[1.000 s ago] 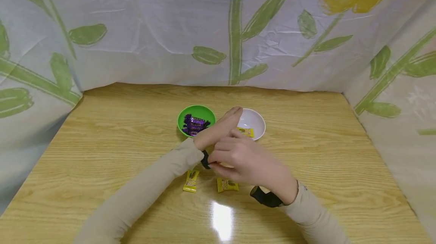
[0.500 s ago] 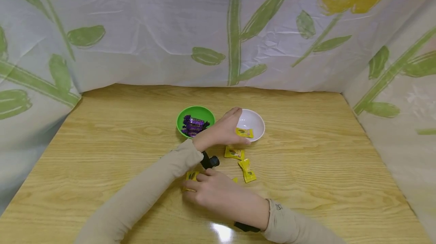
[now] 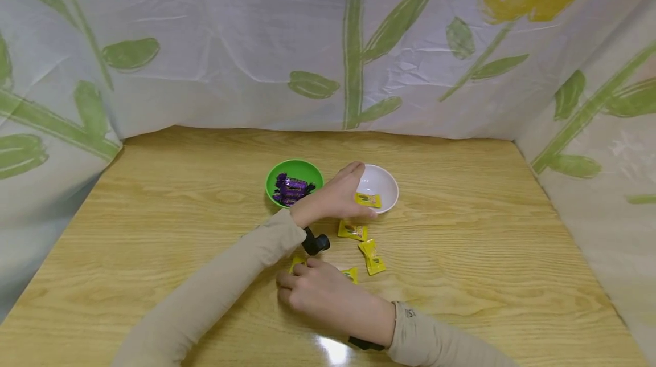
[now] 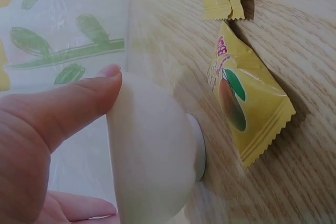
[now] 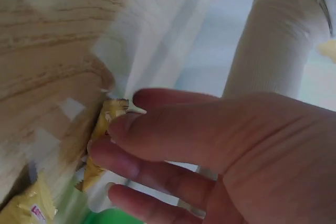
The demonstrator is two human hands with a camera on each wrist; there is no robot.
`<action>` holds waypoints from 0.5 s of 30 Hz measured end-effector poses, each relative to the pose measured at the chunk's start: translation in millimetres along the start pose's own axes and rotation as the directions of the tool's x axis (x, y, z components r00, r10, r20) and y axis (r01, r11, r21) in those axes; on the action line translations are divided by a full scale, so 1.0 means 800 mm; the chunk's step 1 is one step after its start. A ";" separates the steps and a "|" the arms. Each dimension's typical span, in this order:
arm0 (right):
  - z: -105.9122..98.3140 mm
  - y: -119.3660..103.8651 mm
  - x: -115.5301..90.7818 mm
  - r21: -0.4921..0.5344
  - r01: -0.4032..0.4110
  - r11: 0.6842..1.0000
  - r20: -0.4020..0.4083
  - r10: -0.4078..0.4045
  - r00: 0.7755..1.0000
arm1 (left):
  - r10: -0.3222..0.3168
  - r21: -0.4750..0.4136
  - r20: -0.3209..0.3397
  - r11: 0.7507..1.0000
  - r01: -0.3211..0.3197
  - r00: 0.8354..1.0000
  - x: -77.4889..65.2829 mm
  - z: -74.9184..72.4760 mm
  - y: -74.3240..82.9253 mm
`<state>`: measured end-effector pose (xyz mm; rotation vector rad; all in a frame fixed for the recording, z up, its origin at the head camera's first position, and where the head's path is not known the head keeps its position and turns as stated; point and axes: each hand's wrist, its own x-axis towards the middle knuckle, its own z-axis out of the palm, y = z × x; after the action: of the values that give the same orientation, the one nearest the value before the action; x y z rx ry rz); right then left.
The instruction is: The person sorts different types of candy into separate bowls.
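A: Where's the packet by the right hand?

B: The left yellow packet [image 3: 297, 265] shows just past the far side of the right hand [image 3: 330, 301], right at the fingertips; the hand hides the rest of it. From the right wrist it stands at a slant, with the thumb and another finger overlapping it.

A: And those fingers?

B: Bent, with only narrow gaps between them, tips up by the wrapper. I can't tell whether they pinch it or merely touch it.

A: What about the left hand [image 3: 333, 196]?

B: It's at the left side of the white bowl [image 3: 386, 184]. Its thumb [image 4: 84, 100] and fingers are set wide apart, thumb at the near rim, fingers toward the far one, holding the bowl between them.

A: Is anything in that bowl?

B: Yes, the inner yellow packet [image 3: 369, 200], lying toward the near side.

A: And around the hands?

B: A half-covered yellow packet [image 3: 351, 274] peeks out just beyond the right hand. Farther back, the far yellow packet [image 3: 352, 229] lies near the white bowl, and the right yellow packet [image 3: 372, 259] sits nearer and a little to the right, both on the wooden table [image 3: 487, 230].

A: And to the left?

B: The green bowl [image 3: 302, 166], with purple candies [image 3: 293, 187] in it, partly hidden by the left hand.
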<state>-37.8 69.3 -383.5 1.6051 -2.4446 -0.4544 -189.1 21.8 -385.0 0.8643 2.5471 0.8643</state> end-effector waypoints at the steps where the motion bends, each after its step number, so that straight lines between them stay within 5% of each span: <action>1: 0.000 0.000 0.000 -0.001 -0.008 1.000 -0.009 0.008 1.000 | -0.001 0.002 0.001 1.000 0.001 1.000 0.000 0.000 0.000; 8: 0.003 0.001 0.001 0.024 -0.101 0.995 0.001 0.101 0.995 | -0.008 0.003 0.002 1.000 0.008 1.000 0.000 0.000 0.000; 15: 0.006 -0.001 0.002 0.070 -0.068 0.995 -0.025 0.070 0.997 | -0.001 0.004 -0.002 1.000 0.001 1.000 0.000 0.001 -0.001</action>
<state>-39.1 68.7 -388.3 1.5366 -2.5125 -0.3382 -189.0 21.6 -385.9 0.8638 2.5518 0.8600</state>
